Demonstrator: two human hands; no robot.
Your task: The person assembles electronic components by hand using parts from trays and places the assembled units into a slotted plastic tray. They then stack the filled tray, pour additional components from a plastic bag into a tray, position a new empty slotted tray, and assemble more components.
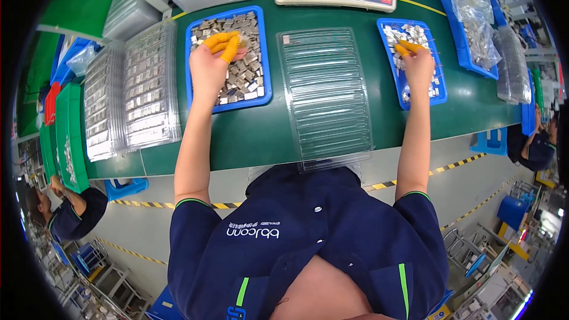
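The left hand (210,65) is at metal pieces (244,78), upper left; the right hand (419,66), well apart, at white parts (410,32), upper right. Whether either grips anything is unclear.

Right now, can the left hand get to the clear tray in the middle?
Probably yes: the left hand is at the blue bin beside the clear tray, with nothing standing between them.

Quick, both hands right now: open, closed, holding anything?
Left hand: fingers bent over the silvery parts; cannot tell if holding one.
Right hand: fingers bent over the small white parts; cannot tell either.
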